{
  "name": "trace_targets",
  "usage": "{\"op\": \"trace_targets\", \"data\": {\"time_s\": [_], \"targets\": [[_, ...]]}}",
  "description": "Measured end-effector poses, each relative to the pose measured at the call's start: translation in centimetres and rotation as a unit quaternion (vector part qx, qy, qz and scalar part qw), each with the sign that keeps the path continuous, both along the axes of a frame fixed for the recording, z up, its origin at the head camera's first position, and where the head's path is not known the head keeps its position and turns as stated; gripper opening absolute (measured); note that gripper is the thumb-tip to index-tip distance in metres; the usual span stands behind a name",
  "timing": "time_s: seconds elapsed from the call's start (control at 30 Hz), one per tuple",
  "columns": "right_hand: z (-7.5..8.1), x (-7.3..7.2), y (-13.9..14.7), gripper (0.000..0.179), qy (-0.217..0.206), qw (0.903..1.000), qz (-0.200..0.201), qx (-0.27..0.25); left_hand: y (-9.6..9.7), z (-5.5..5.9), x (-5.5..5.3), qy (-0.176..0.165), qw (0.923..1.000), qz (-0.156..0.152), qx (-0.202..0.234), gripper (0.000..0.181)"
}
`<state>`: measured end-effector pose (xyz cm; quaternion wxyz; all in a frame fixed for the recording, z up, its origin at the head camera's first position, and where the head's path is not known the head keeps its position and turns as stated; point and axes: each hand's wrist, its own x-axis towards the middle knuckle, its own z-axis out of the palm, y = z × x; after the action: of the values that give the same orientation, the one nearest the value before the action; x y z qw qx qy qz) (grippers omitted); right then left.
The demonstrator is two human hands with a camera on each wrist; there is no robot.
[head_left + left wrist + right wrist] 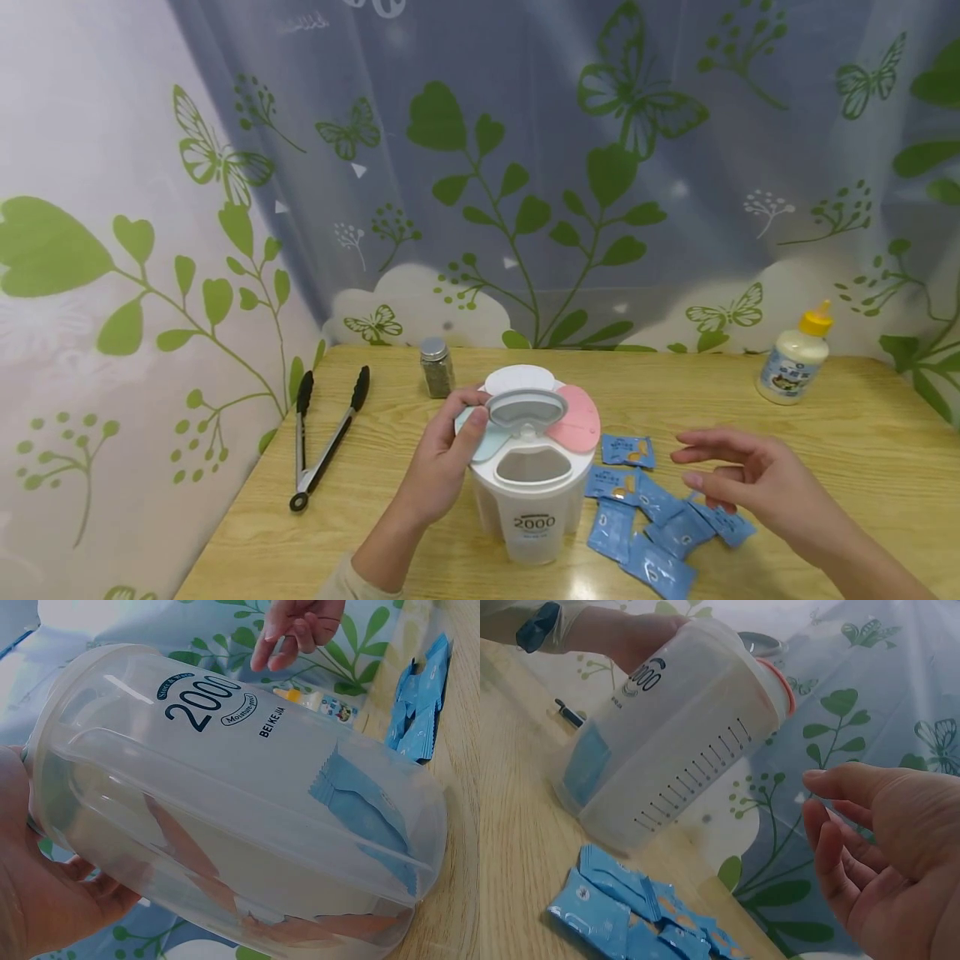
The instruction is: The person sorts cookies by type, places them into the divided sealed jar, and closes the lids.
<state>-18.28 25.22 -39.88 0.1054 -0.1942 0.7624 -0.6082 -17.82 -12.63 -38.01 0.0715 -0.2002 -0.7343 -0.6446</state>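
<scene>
A clear plastic storage container (534, 533) marked 2000 stands on the table, its white top fitted with white, pink (576, 421) and pale blue flip lids. The front grey lid (527, 408) is raised, leaving that opening uncovered. My left hand (442, 458) grips the container's top rim at the left, thumb over the blue lid. Through the clear wall, the left wrist view shows a blue packet (367, 817) at the bottom of one compartment. Right of the container, my right hand (757, 479) hovers above several blue packets (678, 531), fingers loosely bent and holding nothing.
Black-and-silver tongs (322, 454) lie spread at the left. A small jar (437, 368) with a grey cap stands behind the container. At the back right is a bottle (792, 362) with a yellow nozzle cap. A patterned curtain (540, 208) hangs along the table's back edge.
</scene>
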Motion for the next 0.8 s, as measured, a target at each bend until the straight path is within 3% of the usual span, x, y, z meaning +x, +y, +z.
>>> {"op": "trace_targets", "data": {"time_s": [0.4, 0.63, 0.8], "targets": [[-2.5, -0.7, 1.7, 0.043, 0.006, 0.9997, 0.004, 0.022, 0.0, 0.2, 0.1, 0.002, 1.0000, 0.000, -0.003, 0.023], [-3.8, -1.8, 3.5, 0.046, 0.009, 0.9977, 0.067, -0.004, 0.0, 0.2, 0.0, 0.003, 1.0000, -0.001, 0.000, 0.023], [-5.5, -2.3, 4.5, 0.045, 0.038, 0.9956, 0.086, 0.004, 0.0, 0.2, 0.0, -0.004, 1.0000, 0.000, 0.001, 0.023]]}}
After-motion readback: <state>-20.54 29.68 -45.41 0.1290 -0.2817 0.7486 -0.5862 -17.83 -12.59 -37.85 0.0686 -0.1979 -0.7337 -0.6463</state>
